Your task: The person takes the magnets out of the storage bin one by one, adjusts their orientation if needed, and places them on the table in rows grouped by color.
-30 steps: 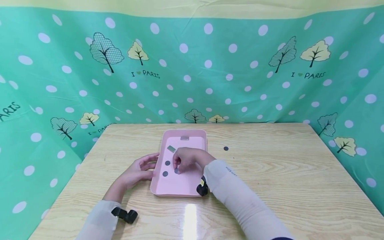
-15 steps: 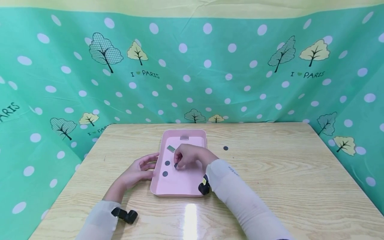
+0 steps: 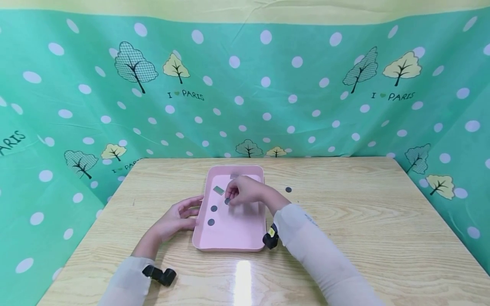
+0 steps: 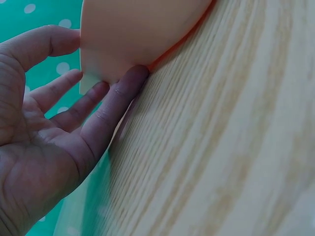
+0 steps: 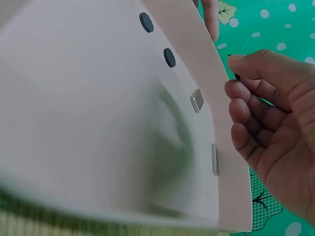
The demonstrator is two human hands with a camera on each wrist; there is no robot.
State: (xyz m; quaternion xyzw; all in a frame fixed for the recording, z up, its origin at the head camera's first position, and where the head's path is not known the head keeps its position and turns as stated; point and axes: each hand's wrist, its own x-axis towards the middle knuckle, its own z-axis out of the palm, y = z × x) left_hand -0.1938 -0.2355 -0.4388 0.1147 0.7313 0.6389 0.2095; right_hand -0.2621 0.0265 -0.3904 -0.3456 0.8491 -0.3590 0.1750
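While two discs (image 3: 214,208) stay, pinched disc (image 3: 227,201) raised

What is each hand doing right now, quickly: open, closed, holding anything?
Left hand: open, touching the side of the pink tray.
Right hand: closed, pinching a small dark disc over the tray.

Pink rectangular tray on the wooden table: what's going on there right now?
A person's right hand pinches a small dark round disc over the pink rectangular tray, and the left hand touches the tray's left side. Two more dark discs and two silvery rectangular pieces lie in the tray. Another dark disc lies on the light wooden table, right of the tray.
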